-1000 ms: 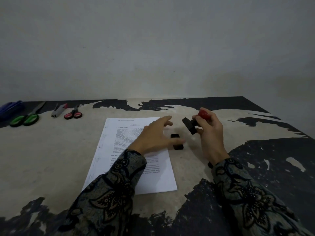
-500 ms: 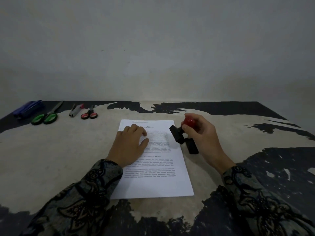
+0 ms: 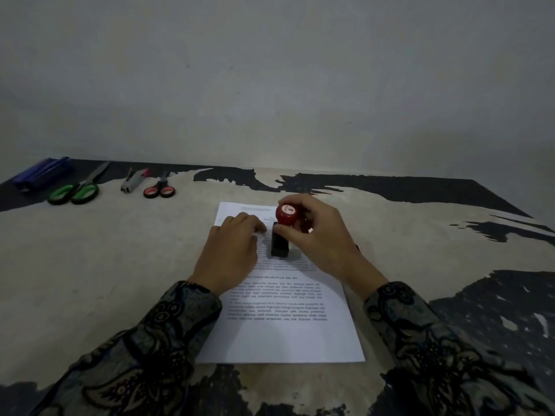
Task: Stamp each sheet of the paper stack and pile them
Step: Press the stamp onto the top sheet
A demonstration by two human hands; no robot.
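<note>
Head view, dim light. A printed sheet lies flat on the mottled cream-and-black surface, directly in front of the person, its long side running away from them. Whether more sheets lie under it cannot be told.

Right hand: fingers and thumb curled round the stamp, gripping it just below the red knob. The stamp stands upright with its black base on the upper half of the sheet, over the printed text. The knob's top face carries a white mark, too small to read.

Left hand: palm down on the sheet, just left of the stamp, fingers bent slightly with the tips on the paper near its top left part. It holds nothing.

Both forearms wear dark patterned sleeves.

Along the far left edge of the surface, well apart from the sheet: a blue object, green-handled scissors, a grey stapler-like tool, and red-handled scissors.
</note>
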